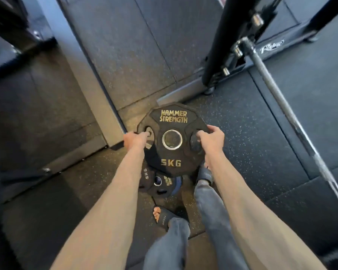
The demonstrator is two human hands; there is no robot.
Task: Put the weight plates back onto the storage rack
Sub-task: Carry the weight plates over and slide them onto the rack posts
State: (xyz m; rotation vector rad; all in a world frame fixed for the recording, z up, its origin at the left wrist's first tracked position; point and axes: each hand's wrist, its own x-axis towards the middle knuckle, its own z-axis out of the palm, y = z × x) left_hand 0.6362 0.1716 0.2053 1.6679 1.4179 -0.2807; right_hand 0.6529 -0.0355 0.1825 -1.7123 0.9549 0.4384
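A black 5 kg weight plate [173, 152] with gold lettering and a steel-ringed centre hole hangs face-up in front of me, above the floor. My left hand [135, 140] grips its left edge with fingers hooked into the left handle slot. My right hand [210, 138] grips the right edge through the right slot. Below it, more black plates [160, 184] lie on the floor, one marked 5 kg, partly hidden by the held plate. The black rack upright [228, 39] with short steel pegs stands at the upper right.
A steel barbell [287, 112] runs diagonally from the rack down the right side. The rack's base rail [185, 92] crosses the rubber floor ahead. A dark machine frame [18, 32] stands at the upper left. My feet in sandals [167, 218] are beside the floor plates.
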